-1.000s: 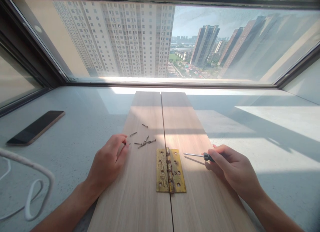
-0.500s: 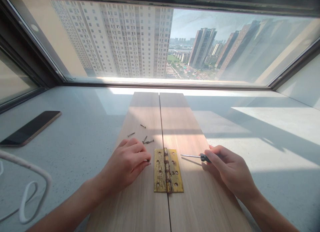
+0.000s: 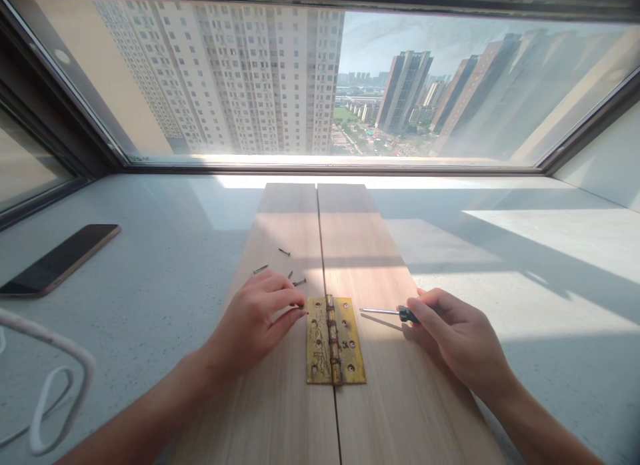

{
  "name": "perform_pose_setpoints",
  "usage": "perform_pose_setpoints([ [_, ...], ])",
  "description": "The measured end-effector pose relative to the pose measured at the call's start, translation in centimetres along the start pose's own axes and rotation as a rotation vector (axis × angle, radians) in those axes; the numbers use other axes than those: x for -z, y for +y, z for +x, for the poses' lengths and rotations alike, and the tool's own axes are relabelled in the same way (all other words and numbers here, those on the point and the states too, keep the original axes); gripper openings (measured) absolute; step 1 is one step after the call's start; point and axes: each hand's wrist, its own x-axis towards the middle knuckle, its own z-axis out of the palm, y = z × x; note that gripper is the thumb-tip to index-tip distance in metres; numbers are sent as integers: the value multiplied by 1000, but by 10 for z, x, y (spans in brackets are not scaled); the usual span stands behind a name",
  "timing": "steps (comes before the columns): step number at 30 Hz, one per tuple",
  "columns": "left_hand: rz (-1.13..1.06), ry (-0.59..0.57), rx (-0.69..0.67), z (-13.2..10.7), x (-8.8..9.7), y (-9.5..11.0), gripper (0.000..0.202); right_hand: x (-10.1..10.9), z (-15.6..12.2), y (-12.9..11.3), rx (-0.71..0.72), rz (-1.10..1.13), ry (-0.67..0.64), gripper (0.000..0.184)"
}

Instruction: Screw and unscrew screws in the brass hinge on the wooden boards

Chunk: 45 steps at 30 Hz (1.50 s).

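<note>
Two pale wooden boards lie side by side on a grey sill. A brass hinge spans their seam. My left hand rests on the left board with its fingers pinched on a small screw right at the hinge's left edge. Several loose screws lie on the left board just beyond that hand. My right hand is closed round the handle of a screwdriver, whose thin shaft points left towards the hinge and stops short of it.
A dark phone lies on the sill at the left. A white cable loops at the lower left corner. The window frame runs along the far edge of the sill.
My left hand left the loose screws with one pinched in its fingers and moved right to the hinge's left edge. My right hand and the screwdriver have barely moved.
</note>
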Motion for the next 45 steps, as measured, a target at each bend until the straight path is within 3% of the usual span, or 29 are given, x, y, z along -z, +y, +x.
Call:
perform_pose_setpoints([
  [2, 5, 29, 29, 7, -1, 1, 14, 0, 0, 0, -6, -1, -5, 33],
  [6, 77, -26, 45, 18, -7, 2, 13, 0, 1, 1, 15, -17, -2, 32],
  [15, 130, -93, 17, 20, -16, -1, 11, 1, 2, 6, 26, -31, -24, 32],
  [19, 59, -97, 55, 22, -16, -1, 11, 0, -1, 0, 15, -10, 37, 32],
  [22, -33, -112, 104, 25, -15, -2, 10, 2, 1, -14, 18, 7, 45, 29],
  [25, -105, -136, 147, 28, -14, -3, 8, 2, 12, -40, 157, -8, -25, 24],
  [30, -154, -141, 159, 30, -13, -3, 7, -16, 37, -89, 340, -166, -310, 14],
  [32, -168, -130, 157, 29, -13, -3, 6, -27, 43, -101, 400, -230, -334, 12],
  [36, -200, -120, 138, 27, -14, -4, 7, -41, 47, -108, 451, -359, -337, 11],
  [45, -142, -98, 104, 27, -16, -5, 8, -48, 44, -117, 538, -561, -345, 12],
])
